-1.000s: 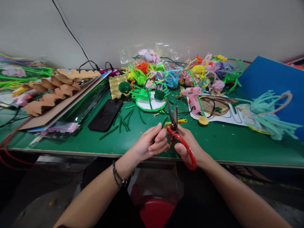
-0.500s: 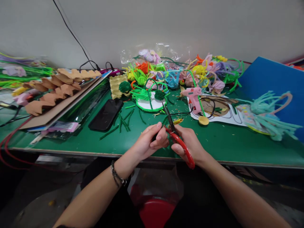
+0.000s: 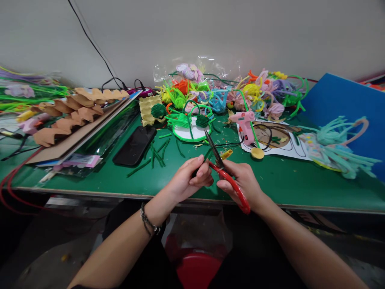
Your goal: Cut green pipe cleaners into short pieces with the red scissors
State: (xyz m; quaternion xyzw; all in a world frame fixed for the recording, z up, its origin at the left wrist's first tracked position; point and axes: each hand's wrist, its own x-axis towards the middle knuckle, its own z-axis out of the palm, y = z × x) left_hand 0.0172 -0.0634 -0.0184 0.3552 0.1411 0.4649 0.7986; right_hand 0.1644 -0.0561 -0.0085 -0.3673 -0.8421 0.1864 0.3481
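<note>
My right hand grips red-handled scissors, their dark blades pointing up and away over the green table. Close beside them, my left hand is closed in a pinch around a dark green pipe cleaner piece, mostly hidden by the fingers. Beyond the blades lies a white disc edged in bright green, with green pom-poms on it. Cut dark green pieces are scattered left of my hands. A small yellow piece lies just past my right hand.
A black phone is on the left, near cardboard sheets and egg-carton strips. A pink glue gun stands at centre right, beside white paper. Colourful pipe-cleaner pieces are heaped at the back. A blue board leans at right.
The scissors have tilted slightly, their handles shifting a little right with my right hand. My left hand has hardly moved.
</note>
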